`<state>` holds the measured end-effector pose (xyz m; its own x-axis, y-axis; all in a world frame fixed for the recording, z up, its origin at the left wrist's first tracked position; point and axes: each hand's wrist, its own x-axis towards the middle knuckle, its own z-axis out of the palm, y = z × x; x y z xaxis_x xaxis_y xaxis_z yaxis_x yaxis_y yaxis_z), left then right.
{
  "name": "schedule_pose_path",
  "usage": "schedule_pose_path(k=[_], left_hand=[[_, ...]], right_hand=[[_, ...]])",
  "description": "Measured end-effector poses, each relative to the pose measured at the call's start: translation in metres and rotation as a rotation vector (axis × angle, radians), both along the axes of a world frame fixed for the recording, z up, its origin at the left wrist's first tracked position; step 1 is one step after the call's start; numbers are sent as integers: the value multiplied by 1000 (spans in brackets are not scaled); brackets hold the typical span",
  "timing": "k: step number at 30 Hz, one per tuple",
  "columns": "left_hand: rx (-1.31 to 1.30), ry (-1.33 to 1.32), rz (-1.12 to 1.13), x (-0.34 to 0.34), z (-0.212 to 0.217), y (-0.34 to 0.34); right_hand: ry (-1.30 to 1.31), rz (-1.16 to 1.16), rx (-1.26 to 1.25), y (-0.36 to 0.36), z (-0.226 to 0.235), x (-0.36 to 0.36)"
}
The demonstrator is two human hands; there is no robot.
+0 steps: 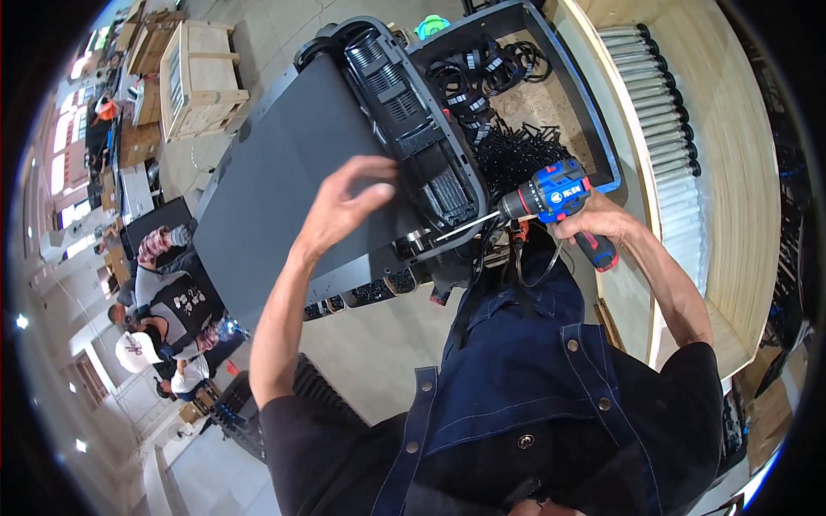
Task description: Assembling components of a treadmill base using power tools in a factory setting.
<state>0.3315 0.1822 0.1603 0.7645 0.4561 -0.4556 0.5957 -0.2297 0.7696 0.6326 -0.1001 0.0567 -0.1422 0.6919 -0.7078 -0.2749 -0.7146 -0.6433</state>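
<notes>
My right hand (598,218) is wrapped round the grip of a blue and black cordless drill (555,191). A long thin bit (469,229) runs left from its chuck toward a metal roller end (418,239) at the near corner of a treadmill (292,163); I cannot tell whether the tip sits in a screw. My left hand (348,206) hovers over the black belt with thumb and fingers apart, holding nothing, its fingertips slightly blurred. Beside it lies the uncovered motor compartment (413,120) with its dark housings.
Behind the drill stands a grey bin (602,129) with black bolts (525,150) and black looped parts (486,73). On the right, a wooden crate (731,172) holds rows of metal tubes (654,95). Another wooden crate (202,77) and a co-worker in a white cap (138,351) are at the left.
</notes>
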Motion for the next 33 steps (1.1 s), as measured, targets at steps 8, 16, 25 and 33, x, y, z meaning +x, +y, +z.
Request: schedule_pose_path(k=[8, 16, 25, 33], left_hand=[[841, 189, 532, -146, -78, -53], [1079, 269, 584, -151, -112, -76], [1071, 285, 606, -149, -109, -81], [1056, 255, 641, -154, -101, -77]], right_hand=[[93, -20, 96, 7, -15, 7], [-115, -202, 204, -52, -60, 33], [-946, -852, 238, -27, -94, 16], [-925, -741, 136, -23, -120, 10]])
